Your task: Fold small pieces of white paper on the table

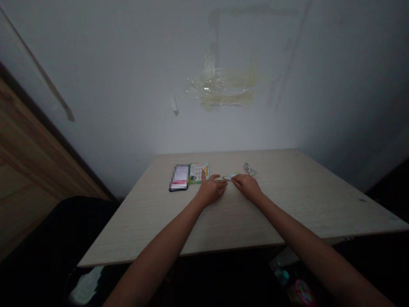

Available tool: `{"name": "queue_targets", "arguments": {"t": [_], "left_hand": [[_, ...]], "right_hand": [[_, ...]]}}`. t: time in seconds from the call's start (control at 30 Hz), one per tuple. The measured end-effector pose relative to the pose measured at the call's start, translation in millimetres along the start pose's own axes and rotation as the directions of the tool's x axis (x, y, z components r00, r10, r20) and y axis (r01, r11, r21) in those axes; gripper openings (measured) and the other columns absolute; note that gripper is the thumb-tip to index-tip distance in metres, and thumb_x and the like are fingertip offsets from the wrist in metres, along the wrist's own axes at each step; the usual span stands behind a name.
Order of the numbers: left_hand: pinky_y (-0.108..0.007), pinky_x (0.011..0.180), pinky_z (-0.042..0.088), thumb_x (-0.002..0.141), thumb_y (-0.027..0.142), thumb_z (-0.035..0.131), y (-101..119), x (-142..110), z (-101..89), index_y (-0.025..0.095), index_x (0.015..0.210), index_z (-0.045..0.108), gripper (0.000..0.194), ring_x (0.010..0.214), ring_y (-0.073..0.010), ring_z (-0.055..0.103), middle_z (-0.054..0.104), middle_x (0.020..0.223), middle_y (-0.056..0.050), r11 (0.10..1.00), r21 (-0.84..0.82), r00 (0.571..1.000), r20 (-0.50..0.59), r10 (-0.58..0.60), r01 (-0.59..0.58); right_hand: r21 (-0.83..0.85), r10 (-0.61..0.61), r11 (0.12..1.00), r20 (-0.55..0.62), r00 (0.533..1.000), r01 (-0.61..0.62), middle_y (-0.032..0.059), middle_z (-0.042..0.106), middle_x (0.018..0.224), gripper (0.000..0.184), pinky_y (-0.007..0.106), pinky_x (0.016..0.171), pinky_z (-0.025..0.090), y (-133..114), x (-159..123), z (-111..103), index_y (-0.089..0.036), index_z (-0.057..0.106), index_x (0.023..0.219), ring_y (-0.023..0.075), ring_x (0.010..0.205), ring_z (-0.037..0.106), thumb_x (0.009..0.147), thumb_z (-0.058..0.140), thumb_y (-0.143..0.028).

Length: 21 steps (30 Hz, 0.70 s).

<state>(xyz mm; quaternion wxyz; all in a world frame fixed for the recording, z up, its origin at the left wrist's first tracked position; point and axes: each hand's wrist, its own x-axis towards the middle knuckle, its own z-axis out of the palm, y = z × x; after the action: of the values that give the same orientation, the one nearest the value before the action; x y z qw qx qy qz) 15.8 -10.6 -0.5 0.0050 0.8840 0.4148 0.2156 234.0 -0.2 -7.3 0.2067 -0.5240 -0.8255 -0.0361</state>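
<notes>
My left hand (211,190) rests on the pale table top (236,221), its index finger raised against the lower edge of a printed green-and-orange card (198,172). My right hand (247,187) lies a short way to the right, its fingertips at a small pale green paper strip (229,177). I cannot tell whether they grip the strip. Left of the card lies a black smartphone (179,178) with a pixelated screen. A small crumpled packet (249,169) sits beyond my right hand.
A grey wall with a patch of old tape residue (223,87) rises behind the table. A wooden panel (35,145) stands at the left, and a dark seat (76,226) sits below it. Assorted items (290,273) lie on the floor under the table's right side.
</notes>
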Motion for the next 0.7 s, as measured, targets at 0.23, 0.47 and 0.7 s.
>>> {"name": "queue_targets", "arguments": {"t": [0.23,0.47,0.7], "left_hand": [[-0.069,0.113,-0.015,0.095,0.035,0.051,2.2,0.1,-2.0,0.042,0.119,0.067,0.03,0.134,-0.0271,0.047,0.068,0.129,0.005,1.0,0.029,1.0,0.0,0.003,-0.003],[-0.071,0.111,-0.017,0.096,0.036,0.05,0.9,-1.4,1.0,0.041,0.119,0.068,0.03,0.133,-0.0288,0.047,0.07,0.125,0.005,0.999,0.043,0.999,-0.025,0.024,-0.023],[-0.069,0.113,-0.017,0.097,0.038,0.047,3.1,-2.1,-0.9,0.04,0.121,0.067,0.031,0.136,-0.0284,0.044,0.07,0.126,0.005,0.998,0.063,1.0,-0.012,-0.009,0.009]], "right_hand": [[-0.027,-0.042,0.999,-0.007,0.999,0.042,0.0089,0.074,0.109,0.029,0.032,0.092,0.048,-1.5,0.0,-0.2,-0.021,0.073,0.111,0.0213,0.1,0.067,0.099,0.048,-0.03],[-0.063,-0.088,0.994,0.014,0.996,0.088,0.0093,0.072,0.113,0.031,0.034,0.094,0.047,-4.3,-4.8,-1.5,-0.022,0.07,0.12,0.0219,0.102,0.065,0.097,0.05,-0.027],[-0.066,-0.113,0.991,0.044,0.993,0.116,0.0097,0.07,0.118,0.032,0.037,0.097,0.045,-1.7,-6.1,-0.3,-0.022,0.07,0.121,0.0236,0.105,0.062,0.095,0.052,-0.024]]}}
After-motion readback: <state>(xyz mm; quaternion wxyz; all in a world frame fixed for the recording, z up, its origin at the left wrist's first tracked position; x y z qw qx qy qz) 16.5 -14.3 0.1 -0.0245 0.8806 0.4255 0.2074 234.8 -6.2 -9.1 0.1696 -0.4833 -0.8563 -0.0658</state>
